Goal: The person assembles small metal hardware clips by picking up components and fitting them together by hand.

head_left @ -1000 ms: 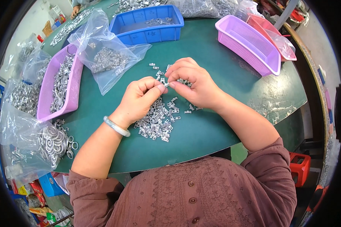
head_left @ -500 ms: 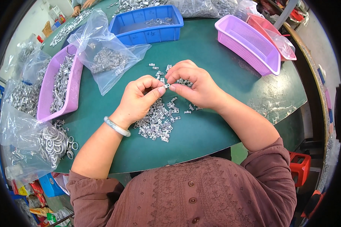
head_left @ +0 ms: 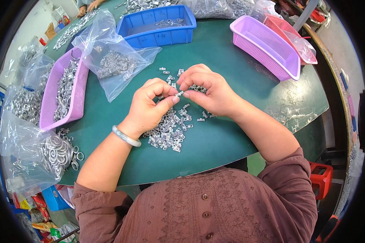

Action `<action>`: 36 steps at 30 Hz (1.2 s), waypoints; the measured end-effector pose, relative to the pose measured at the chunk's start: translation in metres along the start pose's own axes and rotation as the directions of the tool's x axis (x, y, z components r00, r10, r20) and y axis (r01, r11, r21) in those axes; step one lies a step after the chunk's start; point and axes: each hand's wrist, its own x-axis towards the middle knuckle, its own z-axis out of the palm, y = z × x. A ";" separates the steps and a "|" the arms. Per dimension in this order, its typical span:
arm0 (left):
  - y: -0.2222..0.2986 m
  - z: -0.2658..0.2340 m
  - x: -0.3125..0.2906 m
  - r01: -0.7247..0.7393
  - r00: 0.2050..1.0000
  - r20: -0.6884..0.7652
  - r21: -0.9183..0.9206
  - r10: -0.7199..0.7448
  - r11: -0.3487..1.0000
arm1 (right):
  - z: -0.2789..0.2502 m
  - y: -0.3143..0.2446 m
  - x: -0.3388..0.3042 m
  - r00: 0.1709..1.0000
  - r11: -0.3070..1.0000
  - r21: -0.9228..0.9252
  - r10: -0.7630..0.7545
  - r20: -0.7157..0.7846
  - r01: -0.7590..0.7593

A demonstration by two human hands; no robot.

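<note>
Between the fingertips of both hands is a small silver metal buckle piece [head_left: 179, 93], rectangular in outline. My left hand [head_left: 150, 103], with a pale bangle [head_left: 126, 136] on its wrist, pinches one end between thumb and forefinger. My right hand [head_left: 209, 89] has its thumb and fingers closed at the other end. Below and between the hands, a pile of similar silver pieces [head_left: 166, 135] lies on the green tabletop [head_left: 206, 150]. A few more pieces lie beyond the fingers, and some are partly hidden behind my right hand.
To the left stand a purple basket [head_left: 82, 97] of metal parts, a clear bag [head_left: 117, 67] of small pieces and a bag of rings [head_left: 59, 152]. Farther back are a blue bin [head_left: 158, 40] and another purple basket [head_left: 267, 56]. Another person's hand [head_left: 94, 5] shows at the top left.
The small buckle piece has turned a little between my fingertips, and my left hand has shifted slightly. The pile and containers look the same.
</note>
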 end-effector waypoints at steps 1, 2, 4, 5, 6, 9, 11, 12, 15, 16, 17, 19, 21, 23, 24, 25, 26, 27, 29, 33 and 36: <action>0.000 0.000 0.000 -0.020 1.000 -0.004 0.022 0.020 1.000 | 0.000 0.000 0.000 1.000 1.000 0.000 0.000 0.000 0.000; -0.001 0.000 0.000 -0.040 0.999 -0.008 0.043 0.041 0.998 | -0.001 0.001 0.000 1.000 1.000 -0.002 0.006 0.002 -0.006; -0.002 -0.002 0.001 -0.089 0.996 0.022 0.099 0.088 0.991 | -0.002 0.004 0.000 1.000 1.000 -0.003 0.013 0.003 -0.013; -0.002 -0.003 0.001 -0.140 0.990 0.056 0.152 0.133 0.978 | -0.002 0.007 0.001 1.000 0.997 -0.065 0.031 -0.002 -0.031; -0.002 -0.005 0.001 -0.195 0.976 0.127 0.176 0.174 0.965 | -0.003 0.009 0.002 0.999 0.991 -0.126 0.049 -0.008 -0.050; 0.001 -0.004 0.003 -0.312 0.933 0.256 0.226 0.253 0.923 | -0.002 0.020 -0.001 0.992 0.938 -0.335 0.111 0.065 -0.083; 0.000 -0.004 0.003 -0.317 0.941 0.212 0.290 0.262 0.903 | 0.004 0.019 0.001 0.987 0.904 -0.420 0.133 0.094 -0.082; -0.004 -0.002 0.002 -0.251 0.968 0.118 0.361 0.223 0.898 | 0.007 0.019 0.001 0.980 0.861 -0.502 0.158 0.120 -0.077; -0.014 -0.005 0.000 -0.078 0.997 0.010 0.417 0.082 0.906 | 0.013 0.016 0.003 0.977 0.781 -0.624 0.119 0.177 0.018; -0.015 -0.004 0.001 -0.079 0.997 0.010 0.417 0.082 0.906 | 0.014 0.015 0.003 0.978 0.786 -0.619 0.119 0.169 0.012; -0.017 -0.004 0.001 -0.052 0.998 -0.008 0.427 0.061 0.903 | 0.013 0.015 0.003 0.978 0.786 -0.619 0.118 0.169 0.012; -0.018 -0.003 0.001 -0.025 0.999 -0.026 0.436 0.040 0.900 | 0.011 0.016 0.003 0.979 0.811 -0.585 0.120 0.164 -0.001; -0.017 -0.001 0.001 0.004 1.000 -0.017 0.425 0.004 0.905 | 0.011 0.017 0.003 0.980 0.826 -0.564 0.116 0.161 -0.005; -0.017 -0.001 0.001 0.001 1.000 -0.015 0.420 0.005 0.908 | 0.011 0.017 0.003 0.981 0.840 -0.543 0.110 0.158 -0.007; -0.016 0.000 0.001 -0.001 1.000 -0.013 0.414 0.006 0.910 | 0.010 0.016 0.003 0.980 0.842 -0.540 0.105 0.168 0.002; -0.015 -0.001 0.001 0.001 1.000 -0.013 0.414 0.005 0.910 | 0.009 0.015 0.004 0.979 0.844 -0.536 0.100 0.180 0.012; -0.015 -0.001 0.002 -0.017 1.000 0.000 0.411 0.019 0.912 | 0.009 0.014 0.004 0.978 0.845 -0.535 0.100 0.180 0.012; -0.014 -0.001 0.002 -0.035 0.999 0.014 0.407 0.033 0.913 | 0.009 0.013 0.004 0.981 0.865 -0.501 0.097 0.170 0.001; -0.011 0.000 0.002 -0.047 0.999 0.023 0.396 0.042 0.917 | 0.008 0.009 0.003 0.982 0.885 -0.466 0.095 0.161 -0.009; -0.013 0.001 0.001 -0.101 0.995 0.029 0.347 0.097 0.932 | 0.008 0.002 0.003 0.988 0.929 -0.370 0.062 0.143 -0.005; -0.011 0.001 0.002 -0.112 0.993 0.012 0.318 0.114 0.942 | 0.005 0.000 0.002 0.992 0.954 -0.300 0.058 0.112 -0.022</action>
